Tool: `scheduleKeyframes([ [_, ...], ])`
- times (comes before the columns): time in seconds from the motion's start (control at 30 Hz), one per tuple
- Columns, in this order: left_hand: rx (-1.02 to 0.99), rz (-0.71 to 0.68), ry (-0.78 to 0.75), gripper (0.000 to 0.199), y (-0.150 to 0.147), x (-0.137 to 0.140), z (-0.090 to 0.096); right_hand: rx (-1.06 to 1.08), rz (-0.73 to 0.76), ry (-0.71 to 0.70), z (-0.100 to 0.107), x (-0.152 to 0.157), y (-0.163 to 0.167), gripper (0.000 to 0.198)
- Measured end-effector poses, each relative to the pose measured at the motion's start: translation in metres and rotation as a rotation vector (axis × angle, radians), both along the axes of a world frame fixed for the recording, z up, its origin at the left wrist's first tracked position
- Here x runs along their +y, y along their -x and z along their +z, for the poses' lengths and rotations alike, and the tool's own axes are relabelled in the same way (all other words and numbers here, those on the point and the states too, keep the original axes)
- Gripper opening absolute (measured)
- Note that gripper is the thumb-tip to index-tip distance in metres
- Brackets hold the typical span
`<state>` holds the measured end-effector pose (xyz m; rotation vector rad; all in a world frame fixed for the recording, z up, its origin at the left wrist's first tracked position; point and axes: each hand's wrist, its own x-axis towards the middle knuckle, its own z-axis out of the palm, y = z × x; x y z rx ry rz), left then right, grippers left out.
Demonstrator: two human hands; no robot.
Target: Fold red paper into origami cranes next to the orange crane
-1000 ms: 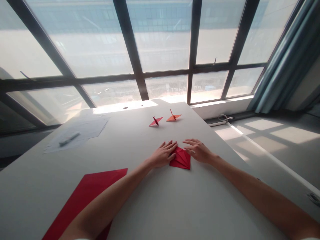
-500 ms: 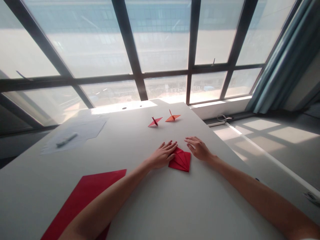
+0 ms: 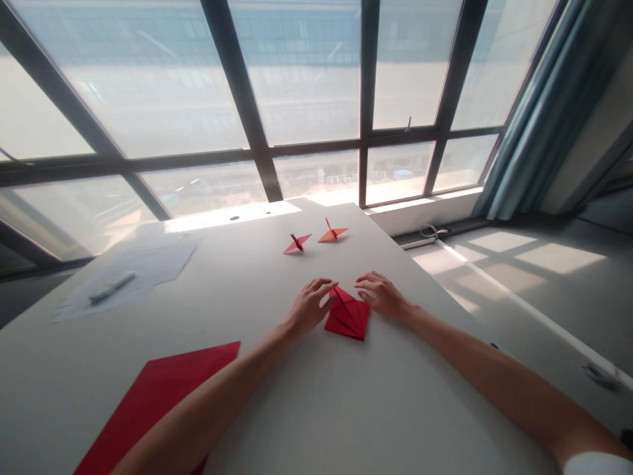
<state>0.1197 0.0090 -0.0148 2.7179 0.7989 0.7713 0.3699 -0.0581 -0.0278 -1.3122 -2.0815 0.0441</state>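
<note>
A red folded paper (image 3: 350, 320), creased into a squarish shape with a pointed top, lies flat on the white table. My left hand (image 3: 309, 307) is at its upper left side, fingers curved and the thumb apart from the index finger. Those fingertips reach the paper's top corner; whether they touch it I cannot tell. On the right, my right hand (image 3: 383, 295) hovers by the paper's upper right edge with its fingers loosely bent and apart, nothing visibly between them.
Beyond the hands stand a red paper crane (image 3: 297, 244) and an orange paper crane (image 3: 333, 234). A large red paper sheet (image 3: 163, 396) lies under my left forearm. White sheets (image 3: 168, 264) with a grey-white pen-like object (image 3: 113, 287) are at left. The table's right edge (image 3: 435, 280) runs beside my right arm.
My left hand has lifted from lying flat over the paper's upper left, and its fingers are now curled. My right hand has come closer to the paper. The view has shifted slightly right.
</note>
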Motion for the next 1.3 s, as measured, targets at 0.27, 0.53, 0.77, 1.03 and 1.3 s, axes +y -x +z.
scheduleKeyframes([
  [0.27,0.148,-0.063,0.024,0.041,-0.002,-0.008,0.002,-0.136,0.195,0.057,0.009,-0.009,0.013,0.029],
  [0.53,0.190,-0.172,0.078,0.052,-0.001,0.000,-0.005,-0.118,0.205,0.067,0.006,-0.008,0.014,0.031],
  [0.77,0.206,-0.244,0.125,0.050,0.001,-0.001,0.000,0.069,0.049,-0.031,0.001,-0.001,0.004,0.024],
  [1.03,0.233,-0.261,0.126,0.051,0.001,-0.004,0.004,-0.055,0.247,0.020,0.006,-0.009,0.017,0.013],
  [1.3,0.232,-0.194,0.127,0.047,0.001,-0.004,0.004,-0.127,0.244,0.041,0.007,-0.010,0.020,0.012],
])
